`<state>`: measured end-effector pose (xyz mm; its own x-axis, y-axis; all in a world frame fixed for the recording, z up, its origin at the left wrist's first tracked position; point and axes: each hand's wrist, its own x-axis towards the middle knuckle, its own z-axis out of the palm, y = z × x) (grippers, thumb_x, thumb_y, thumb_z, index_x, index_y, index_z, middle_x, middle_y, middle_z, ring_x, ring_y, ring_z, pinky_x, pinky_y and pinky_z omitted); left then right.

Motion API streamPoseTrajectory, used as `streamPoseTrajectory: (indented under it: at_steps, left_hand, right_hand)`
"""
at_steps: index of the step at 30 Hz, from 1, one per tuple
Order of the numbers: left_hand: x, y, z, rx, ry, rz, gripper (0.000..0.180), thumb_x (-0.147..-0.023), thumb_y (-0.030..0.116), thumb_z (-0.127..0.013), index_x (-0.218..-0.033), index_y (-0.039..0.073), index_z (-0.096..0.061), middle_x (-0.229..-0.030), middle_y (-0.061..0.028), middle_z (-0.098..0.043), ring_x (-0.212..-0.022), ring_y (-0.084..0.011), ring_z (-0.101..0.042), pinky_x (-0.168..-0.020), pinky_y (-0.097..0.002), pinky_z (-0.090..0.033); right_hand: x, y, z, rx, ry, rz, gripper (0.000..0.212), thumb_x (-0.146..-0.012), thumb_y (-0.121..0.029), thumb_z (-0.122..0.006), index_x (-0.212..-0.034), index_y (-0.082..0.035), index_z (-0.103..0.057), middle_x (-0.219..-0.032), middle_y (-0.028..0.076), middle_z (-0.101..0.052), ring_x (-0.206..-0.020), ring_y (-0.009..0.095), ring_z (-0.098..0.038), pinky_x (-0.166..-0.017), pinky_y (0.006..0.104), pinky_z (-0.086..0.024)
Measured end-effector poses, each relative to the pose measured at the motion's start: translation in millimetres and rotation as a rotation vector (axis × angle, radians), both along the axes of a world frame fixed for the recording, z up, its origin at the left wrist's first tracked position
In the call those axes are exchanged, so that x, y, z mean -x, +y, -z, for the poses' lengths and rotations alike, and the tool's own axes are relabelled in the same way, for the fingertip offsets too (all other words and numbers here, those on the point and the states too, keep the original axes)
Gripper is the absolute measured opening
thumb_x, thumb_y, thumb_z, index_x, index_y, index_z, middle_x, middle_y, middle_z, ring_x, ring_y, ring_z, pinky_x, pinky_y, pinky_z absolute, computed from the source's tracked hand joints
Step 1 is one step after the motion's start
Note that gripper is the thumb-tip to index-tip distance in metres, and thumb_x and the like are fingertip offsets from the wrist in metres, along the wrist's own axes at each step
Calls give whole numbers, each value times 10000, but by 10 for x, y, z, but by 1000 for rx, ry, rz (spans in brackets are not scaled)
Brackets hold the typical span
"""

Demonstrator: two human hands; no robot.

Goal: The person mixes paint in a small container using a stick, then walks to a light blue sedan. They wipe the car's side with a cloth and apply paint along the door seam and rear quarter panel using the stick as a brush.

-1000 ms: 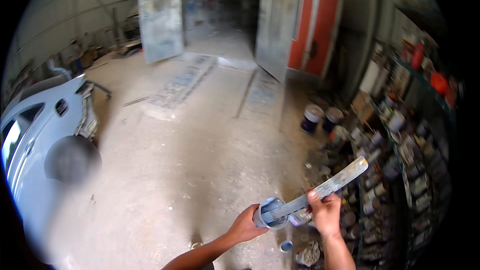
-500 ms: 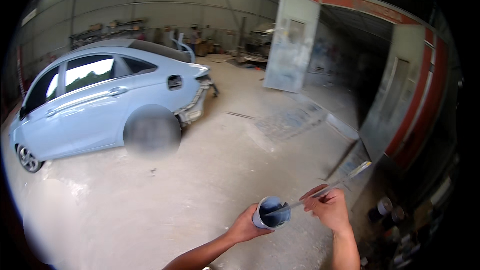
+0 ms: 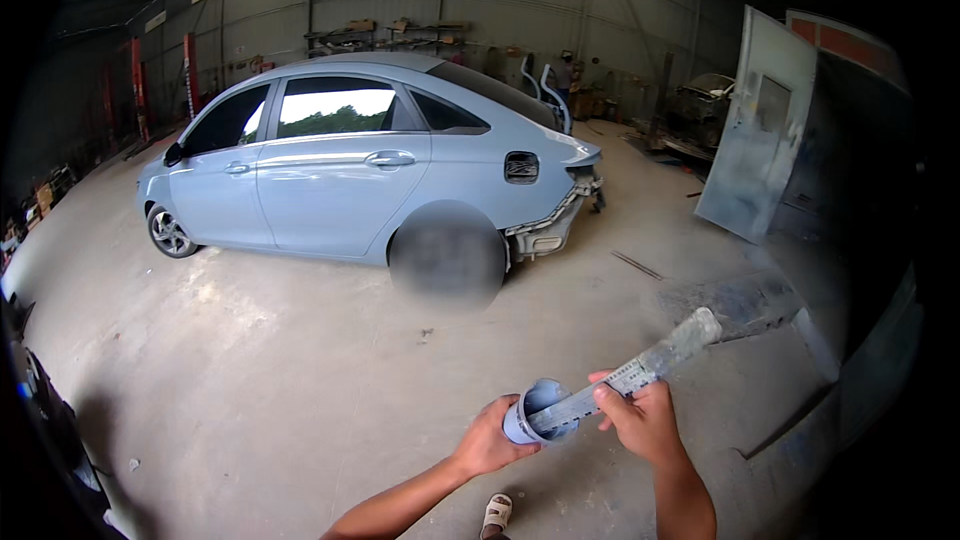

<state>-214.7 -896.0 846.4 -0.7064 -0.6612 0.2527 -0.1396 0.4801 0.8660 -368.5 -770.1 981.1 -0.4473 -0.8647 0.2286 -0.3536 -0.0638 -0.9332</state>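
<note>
My left hand (image 3: 490,439) is wrapped round a plastic cup (image 3: 522,425), tilted a little, with bluish-grey paint coating its inside. A flat mixing stick (image 3: 632,374) with ruler-like markings is pinched between the thumb and fingers of my right hand (image 3: 640,420). The stick's lower end is inside the cup; its pale, paint-smeared upper end points up and to the right. How much paint lies in the cup is hard to make out.
Ahead stands a light blue car (image 3: 330,180) without its rear bumper. A paint-marked door (image 3: 760,125) stands open at the right, near a metal ramp (image 3: 735,305). Red posts (image 3: 190,75) rise at the back left. My sandalled foot (image 3: 497,512) shows below.
The view has swung right to left, so the car sits further right. The stick has turned its broad, marked face toward me, and its tip remains in the cup.
</note>
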Motion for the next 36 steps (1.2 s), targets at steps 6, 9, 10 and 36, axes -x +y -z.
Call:
streamPoseTrajectory:
  at_steps: [6, 9, 10, 36]
  left_hand:
    - [486, -325, -95, -115, -77, -156, 761, -672, 344, -817, -1239, -18, -463, -1143, -196, -596, -1067, -334, -585, -913, -378, -469]
    - [699, -471, 91, -74, 128, -167, 736, -657, 295, -843, -1229, -6, -490, -1156, -173, -594, -1096, -291, -579, -936, -370, -460]
    - [777, -520, 73, -95, 190, -183, 729, -654, 276, -847, -1228, -2, -493, -1156, -162, -595, -1097, -277, -578, -943, -368, -458]
    - [751, -1386, -119, -100, 207, -224, 710, -642, 229, -845, -1221, 12, -496, -1146, -169, -596, -1082, -278, -587, -926, -353, -468]
  right_hand:
    - [887, -939, -25, 135, -178, -19, 185, -910, -143, -614, -945, 38, -626, -755, 55, -634, -577, 87, -575, -464, 219, -465]
    - [1246, -1193, -323, 170, -134, -13, 170, -928, -140, -577, -924, 28, -601, -753, 64, -620, -583, 104, -580, -445, 222, -461]
    - [1348, -1270, -418, 178, -126, -11, 171, -928, -142, -575, -927, 28, -594, -754, 67, -615, -586, 114, -584, -438, 224, -461]
    - [1009, -2069, -361, 156, -130, -75, 195, -927, -158, -592, -940, 34, -622, -768, 45, -624, -595, 83, -568, -457, 216, -457]
